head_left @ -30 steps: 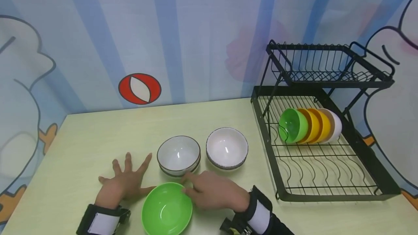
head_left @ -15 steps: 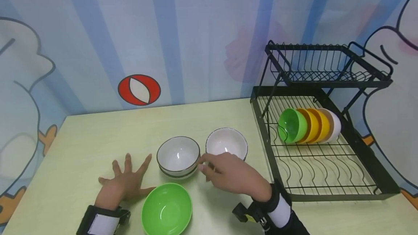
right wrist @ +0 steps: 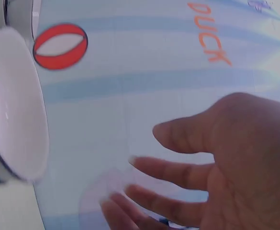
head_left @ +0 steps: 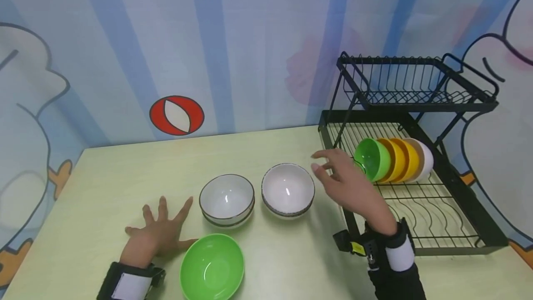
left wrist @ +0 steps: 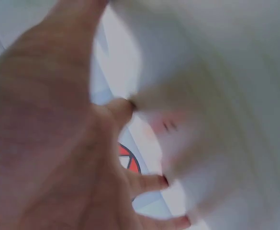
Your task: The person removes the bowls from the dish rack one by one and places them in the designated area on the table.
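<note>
My left hand (head_left: 156,233) rests on the table with fingers spread. Its thumb reaches the left rim of a green bowl (head_left: 212,267); whether they touch I cannot tell. In the left wrist view, the fingertips (left wrist: 166,181) meet the pale tabletop. My right hand (head_left: 351,186) hovers at the dish rack's left edge, its fingers loosely bent around nothing. Left of it stands a white, dark-rimmed bowl (head_left: 288,189), also seen in the right wrist view as a white bowl (right wrist: 22,105), apart from the fingers. Further left is a stack of white bowls (head_left: 226,198).
A black two-tier dish rack (head_left: 433,250) stands at the right. On its lower tier, a green bowl (head_left: 372,160), two yellow bowls (head_left: 410,160) and a whitish bowl (head_left: 425,161) stand on edge in a row. A printed blue curtain (head_left: 266,50) hangs behind the table (head_left: 104,175).
My right hand has left the space beside the green bowl, passed over the white bowls and risen to the right toward the rack. The left hand and the bowls have stayed put.
</note>
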### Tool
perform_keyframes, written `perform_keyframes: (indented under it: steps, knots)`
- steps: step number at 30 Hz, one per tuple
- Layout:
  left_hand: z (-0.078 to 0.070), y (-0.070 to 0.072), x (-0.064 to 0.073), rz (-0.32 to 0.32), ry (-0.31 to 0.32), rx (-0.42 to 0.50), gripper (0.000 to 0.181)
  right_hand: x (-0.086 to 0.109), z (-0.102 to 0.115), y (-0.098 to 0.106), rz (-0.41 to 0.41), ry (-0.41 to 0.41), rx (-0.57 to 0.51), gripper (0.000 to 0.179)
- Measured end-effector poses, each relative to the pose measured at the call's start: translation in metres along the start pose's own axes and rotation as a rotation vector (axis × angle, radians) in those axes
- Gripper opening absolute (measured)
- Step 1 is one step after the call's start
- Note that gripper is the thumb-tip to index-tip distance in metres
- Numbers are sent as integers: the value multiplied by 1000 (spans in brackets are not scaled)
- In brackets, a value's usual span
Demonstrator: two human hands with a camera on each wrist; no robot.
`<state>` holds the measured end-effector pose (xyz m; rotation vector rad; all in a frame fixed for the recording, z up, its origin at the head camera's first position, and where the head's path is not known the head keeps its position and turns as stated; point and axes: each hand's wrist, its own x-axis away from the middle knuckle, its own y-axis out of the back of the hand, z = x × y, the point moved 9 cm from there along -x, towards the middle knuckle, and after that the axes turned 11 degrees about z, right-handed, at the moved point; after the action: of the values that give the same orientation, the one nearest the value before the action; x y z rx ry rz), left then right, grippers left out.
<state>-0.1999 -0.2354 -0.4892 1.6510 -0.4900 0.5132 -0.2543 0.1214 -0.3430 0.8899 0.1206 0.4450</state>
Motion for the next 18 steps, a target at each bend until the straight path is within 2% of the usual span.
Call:
perform_keyframes:
  steps: [4, 7, 12, 15, 18]
  knots:
    - [1, 1, -2, 7, -11, -1, 110, 8, -26, 25, -84, -79, -49, 53]
    - [3, 5, -2, -1, -18, -8, 111, 13, -46, 39, -112, -129, -84, 60]
    - [13, 12, 1, -38, -58, -31, 111, 16, -74, 47, -82, -192, -129, 67]
    - [20, 17, 4, -64, -95, -26, 112, 15, -84, 45, -49, -228, -173, 71]
    - [28, 21, 5, -72, -102, -19, 114, 14, -91, 43, -23, -256, -206, 74]
